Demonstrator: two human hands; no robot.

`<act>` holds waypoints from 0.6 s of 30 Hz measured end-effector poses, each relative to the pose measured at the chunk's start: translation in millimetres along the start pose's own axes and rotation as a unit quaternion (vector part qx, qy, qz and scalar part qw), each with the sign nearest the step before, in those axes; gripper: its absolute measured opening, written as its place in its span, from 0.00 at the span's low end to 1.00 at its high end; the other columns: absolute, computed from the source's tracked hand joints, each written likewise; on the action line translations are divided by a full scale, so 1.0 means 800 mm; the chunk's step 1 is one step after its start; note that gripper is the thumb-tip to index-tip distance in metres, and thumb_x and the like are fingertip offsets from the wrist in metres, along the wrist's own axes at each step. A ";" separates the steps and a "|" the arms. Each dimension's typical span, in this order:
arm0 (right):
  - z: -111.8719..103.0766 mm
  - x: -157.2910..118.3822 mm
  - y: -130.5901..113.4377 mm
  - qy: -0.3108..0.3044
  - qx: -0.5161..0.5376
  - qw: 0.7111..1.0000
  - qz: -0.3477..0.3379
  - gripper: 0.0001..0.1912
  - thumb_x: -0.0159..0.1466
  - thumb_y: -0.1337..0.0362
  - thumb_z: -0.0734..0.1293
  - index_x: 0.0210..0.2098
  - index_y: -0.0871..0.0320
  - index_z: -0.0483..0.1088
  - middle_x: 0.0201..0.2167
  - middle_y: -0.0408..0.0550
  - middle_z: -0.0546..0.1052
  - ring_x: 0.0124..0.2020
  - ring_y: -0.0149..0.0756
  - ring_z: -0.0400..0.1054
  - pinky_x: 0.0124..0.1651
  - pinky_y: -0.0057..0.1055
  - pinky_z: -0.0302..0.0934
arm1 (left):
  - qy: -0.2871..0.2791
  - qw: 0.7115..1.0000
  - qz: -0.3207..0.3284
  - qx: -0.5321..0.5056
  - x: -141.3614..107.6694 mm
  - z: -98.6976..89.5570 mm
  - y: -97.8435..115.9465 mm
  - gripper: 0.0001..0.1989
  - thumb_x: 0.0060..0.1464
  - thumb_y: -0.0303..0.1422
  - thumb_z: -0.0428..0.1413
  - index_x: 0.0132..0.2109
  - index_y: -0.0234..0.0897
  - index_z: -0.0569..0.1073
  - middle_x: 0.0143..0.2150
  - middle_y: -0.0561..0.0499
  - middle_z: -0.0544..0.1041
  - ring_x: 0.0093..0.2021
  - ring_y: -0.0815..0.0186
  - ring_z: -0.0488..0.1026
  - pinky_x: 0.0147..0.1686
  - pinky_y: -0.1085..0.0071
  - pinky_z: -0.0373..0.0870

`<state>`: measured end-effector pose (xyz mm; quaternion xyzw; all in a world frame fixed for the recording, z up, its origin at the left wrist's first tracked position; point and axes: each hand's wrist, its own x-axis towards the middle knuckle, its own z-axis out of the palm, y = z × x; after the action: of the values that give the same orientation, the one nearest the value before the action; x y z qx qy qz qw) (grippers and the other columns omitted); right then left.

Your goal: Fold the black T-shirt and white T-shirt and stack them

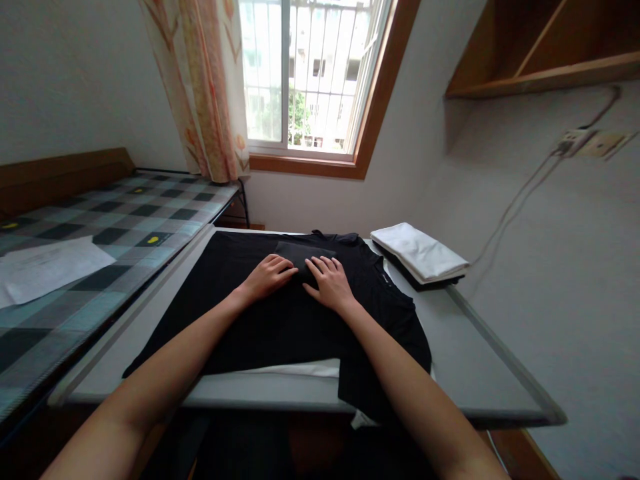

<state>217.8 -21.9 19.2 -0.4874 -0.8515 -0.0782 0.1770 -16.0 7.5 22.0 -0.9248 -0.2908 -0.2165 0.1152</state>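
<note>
A black T-shirt (280,320) lies spread over the white table (480,347), its collar toward the right and one sleeve hanging over the front edge. Near the shirt's far side sits a dark, flat, smooth piece (295,253); I cannot make out what it is. My left hand (270,275) rests at its left near corner, fingers slightly bent and apart. On its right part lies my right hand (329,281), palm down with fingers spread. A strip of white cloth (305,369) shows under the shirt's near edge.
Folded white and black cloths (417,252) are stacked at the table's back right. To the left is a bed with a checked cover (165,220) and paper sheets (55,267). A window (310,80) is behind, a wooden shelf (545,77) and a socket (573,141) at right.
</note>
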 end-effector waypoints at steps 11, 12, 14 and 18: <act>-0.005 0.016 -0.029 -0.022 -0.035 0.999 0.004 0.27 0.69 0.65 0.55 0.67 0.58 0.58 0.63 0.59 0.67 0.59 0.48 0.64 0.58 0.43 0.58 | 0.108 0.990 -0.078 -0.034 -0.004 0.005 0.000 0.15 0.64 0.37 0.51 0.54 0.42 0.74 0.48 0.44 0.74 0.49 0.59 0.71 0.51 0.58 0.69; -0.011 0.018 -0.028 -0.030 -0.029 0.999 0.016 0.27 0.69 0.66 0.55 0.67 0.58 0.59 0.61 0.58 0.69 0.57 0.48 0.66 0.56 0.42 0.60 | 0.137 0.983 -0.112 -0.044 -0.005 0.005 -0.001 0.16 0.63 0.38 0.52 0.55 0.42 0.73 0.49 0.44 0.73 0.50 0.58 0.71 0.52 0.58 0.68; -0.033 0.025 -0.021 -0.044 -0.016 0.997 0.062 0.26 0.69 0.65 0.56 0.65 0.56 0.61 0.57 0.57 0.73 0.52 0.47 0.71 0.52 0.41 0.63 | 0.194 0.959 -0.191 -0.080 -0.006 0.008 -0.006 0.17 0.63 0.39 0.51 0.56 0.42 0.72 0.50 0.44 0.70 0.50 0.59 0.70 0.53 0.59 0.68; -0.102 0.049 0.007 -0.060 0.023 0.985 0.161 0.22 0.68 0.60 0.60 0.60 0.52 0.67 0.47 0.53 0.79 0.46 0.48 0.75 0.47 0.40 0.66 | 0.221 0.911 -0.288 -0.193 -0.007 0.020 -0.022 0.15 0.64 0.40 0.48 0.51 0.40 0.74 0.47 0.47 0.69 0.46 0.63 0.71 0.48 0.64 0.71</act>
<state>222.8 -12.5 109.4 -0.6181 -0.7722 -0.0001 0.1470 -25.5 24.0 7.0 -0.7333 -0.4644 -0.4914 -0.0716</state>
